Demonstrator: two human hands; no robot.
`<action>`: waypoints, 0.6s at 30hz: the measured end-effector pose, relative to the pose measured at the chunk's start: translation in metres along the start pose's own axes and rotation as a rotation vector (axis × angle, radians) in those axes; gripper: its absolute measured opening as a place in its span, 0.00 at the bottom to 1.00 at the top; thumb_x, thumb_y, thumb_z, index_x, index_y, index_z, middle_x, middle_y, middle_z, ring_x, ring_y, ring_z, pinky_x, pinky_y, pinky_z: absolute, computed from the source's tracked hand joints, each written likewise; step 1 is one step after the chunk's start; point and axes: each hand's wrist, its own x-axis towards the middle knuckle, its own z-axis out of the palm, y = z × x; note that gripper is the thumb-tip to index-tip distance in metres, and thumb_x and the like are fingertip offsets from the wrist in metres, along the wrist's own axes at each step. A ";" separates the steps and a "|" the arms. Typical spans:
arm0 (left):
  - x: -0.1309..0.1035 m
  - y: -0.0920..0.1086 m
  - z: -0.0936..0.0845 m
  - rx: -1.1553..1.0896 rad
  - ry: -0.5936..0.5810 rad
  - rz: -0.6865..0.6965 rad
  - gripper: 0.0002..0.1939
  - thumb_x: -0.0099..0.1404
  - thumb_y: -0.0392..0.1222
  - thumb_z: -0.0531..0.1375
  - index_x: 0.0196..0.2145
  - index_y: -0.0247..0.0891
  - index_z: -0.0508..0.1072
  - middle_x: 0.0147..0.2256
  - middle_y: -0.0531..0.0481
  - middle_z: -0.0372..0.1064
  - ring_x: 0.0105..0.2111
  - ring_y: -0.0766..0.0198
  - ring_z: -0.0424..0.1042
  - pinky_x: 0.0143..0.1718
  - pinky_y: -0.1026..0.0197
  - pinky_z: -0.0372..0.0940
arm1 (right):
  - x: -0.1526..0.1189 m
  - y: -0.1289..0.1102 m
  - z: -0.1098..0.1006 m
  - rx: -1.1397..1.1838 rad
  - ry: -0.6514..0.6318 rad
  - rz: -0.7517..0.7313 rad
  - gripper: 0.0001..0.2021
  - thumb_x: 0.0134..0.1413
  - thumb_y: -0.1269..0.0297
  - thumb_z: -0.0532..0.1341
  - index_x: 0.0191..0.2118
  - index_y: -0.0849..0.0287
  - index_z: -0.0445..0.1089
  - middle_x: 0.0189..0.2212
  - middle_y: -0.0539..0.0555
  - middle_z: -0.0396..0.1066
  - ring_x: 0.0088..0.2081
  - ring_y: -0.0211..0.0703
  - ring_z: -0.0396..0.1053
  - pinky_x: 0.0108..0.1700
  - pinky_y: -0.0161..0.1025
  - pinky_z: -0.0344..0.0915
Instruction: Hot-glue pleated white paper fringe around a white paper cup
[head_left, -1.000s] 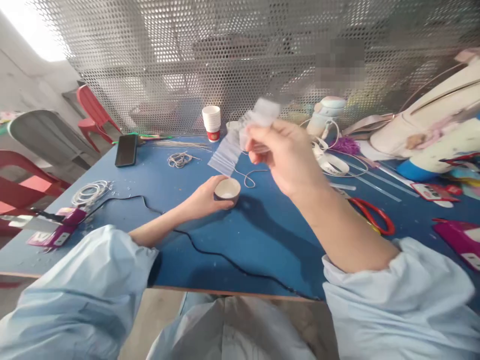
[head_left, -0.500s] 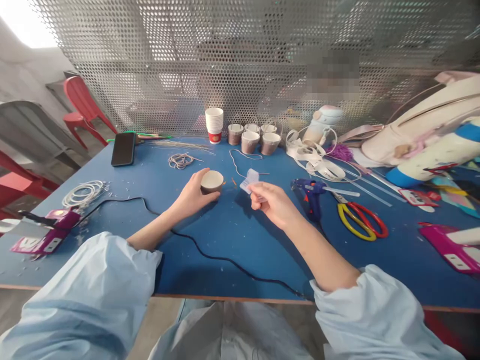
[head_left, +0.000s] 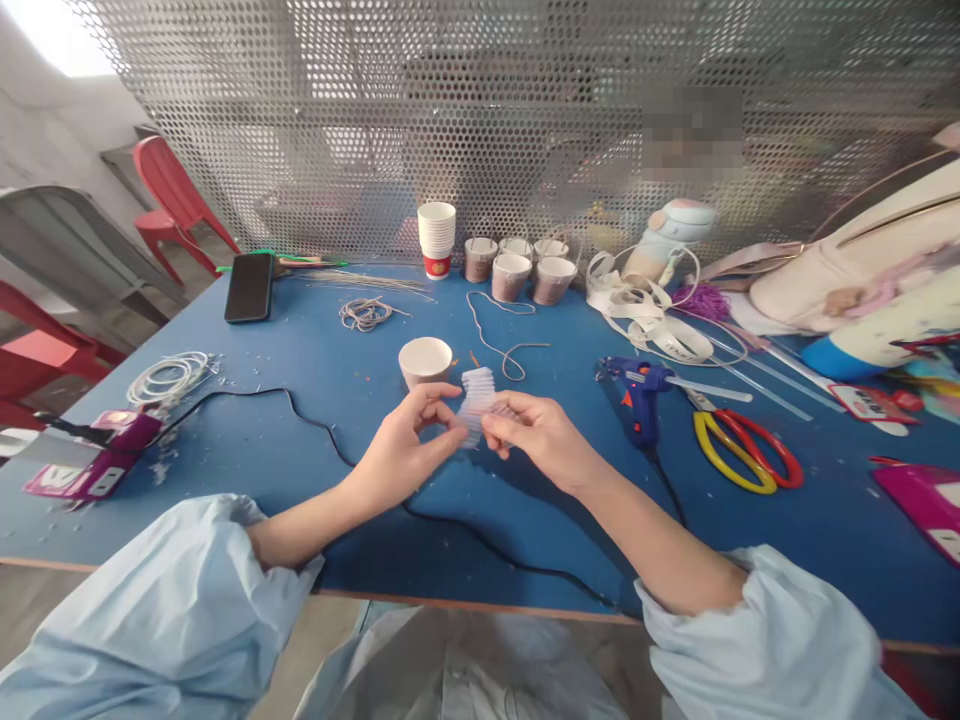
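Observation:
My right hand (head_left: 529,432) pinches a small strip of pale, see-through striped material (head_left: 477,392) between thumb and fingers. The strip stands up above the table, its lower part partly covered by the fingers. On its left side, my left hand (head_left: 416,440) has its thumb and index finger curved and apart, the tips close to the strip's edge; whether they touch it I cannot tell. Just behind my left hand a paper cup (head_left: 426,358) with a white inside and a brownish outside stands upright on the table. Bits of orange lie beside this cup.
Behind are stacked white cups (head_left: 436,240), several brown-wrapped cups (head_left: 511,276) and loose cord (head_left: 499,340). To the right lie a glue gun (head_left: 637,395), scissors (head_left: 742,450) and white ribbon (head_left: 652,325). A black cable (head_left: 480,545) crosses in front; a phone (head_left: 250,287) lies left.
My left hand has let go of the paper cup and moved right and nearer me, to the strip. My right hand has brought the strip left and lower, toward my left hand.

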 end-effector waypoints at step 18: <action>0.017 -0.003 -0.027 -0.465 -0.200 -0.515 0.03 0.46 0.30 0.56 0.20 0.36 0.66 0.15 0.56 0.61 0.13 0.74 0.55 0.14 0.70 0.46 | 0.021 0.007 -0.026 0.282 0.469 0.076 0.08 0.38 0.70 0.66 0.31 0.60 0.75 0.30 0.51 0.74 0.25 0.32 0.66 0.26 0.32 0.64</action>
